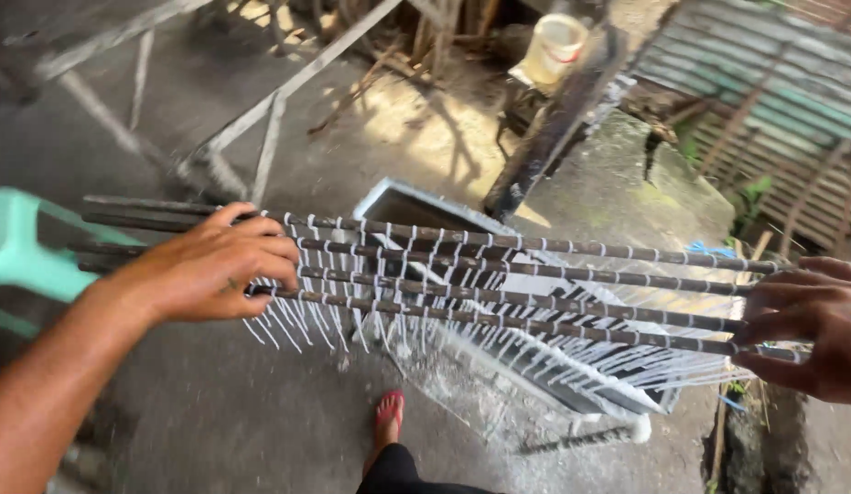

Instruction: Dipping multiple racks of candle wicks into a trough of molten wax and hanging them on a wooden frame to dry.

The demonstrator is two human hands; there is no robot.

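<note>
- At six o'clock, lowest in the view, a foot in a red flip-flop [388,413] stands on the grey concrete floor [224,412], with a dark trouser leg just below it.
- At nine o'clock the left hand [210,267] comes in on a bare forearm. Its fingers are curled down over the left ends of the rods — closed around them, thumb tucked under at the lower edge.
- At three o'clock the right hand [805,325] grips the opposite ends. The fingers are bent and pressed together on the rod tips; the exact pinch is partly cut off by the frame edge.
- Between the two hands runs the bundle of dark rods [526,293], five or so lying side by side, roughly level, tilted slightly down toward three o'clock.
- From the rods hang many thin white strands [352,320], looped over each rod at even spacing and dangling — blurred at their lower ends.
- Just under the rods, at the centre, sits a rectangular white-rimmed trough [416,197] with a dark inside and a white crust along its near edge.
- At nine o'clock, behind the left wrist, a turquoise plastic chair [23,247] shows in part.
- At twelve o'clock a leaning dark post [554,119] rises from beside the trough, and a pale plastic bucket [554,46] stands behind it.
- At two o'clock lies corrugated sheeting [764,82], greenish and weathered.
</note>
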